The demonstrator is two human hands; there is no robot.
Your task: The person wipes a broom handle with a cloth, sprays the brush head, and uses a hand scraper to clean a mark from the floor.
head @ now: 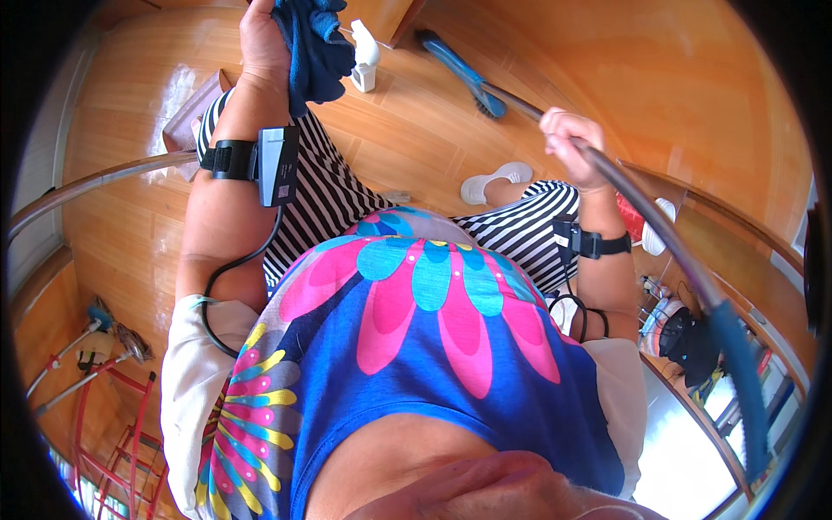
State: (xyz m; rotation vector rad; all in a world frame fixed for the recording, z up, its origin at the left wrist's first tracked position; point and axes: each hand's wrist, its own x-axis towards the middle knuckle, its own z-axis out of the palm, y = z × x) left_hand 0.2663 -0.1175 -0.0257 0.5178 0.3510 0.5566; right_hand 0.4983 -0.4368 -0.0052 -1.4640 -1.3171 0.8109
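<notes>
My left hand (263, 42) is near the top edge, gripping a bunched blue cloth (318, 52); the view cuts off some of its fingers. Around the metal handle (640, 179) of a broom, my right hand (575, 143) is closed. That broom's blue head (455, 62) with dark bristles rests on the wood-look floor ahead. The handle runs back past my right side to a blue grip (741, 383). A white spray bottle (365, 58) stands on the floor just right of the cloth in the picture.
A mauve dustpan-like object (192, 123) and a metal pole (97, 182) are on my left. At lower left are mops (107, 331) and a red metal frame (123, 435). A red-and-white container (653, 224) sits by the wooden panelling (728, 240) on my right.
</notes>
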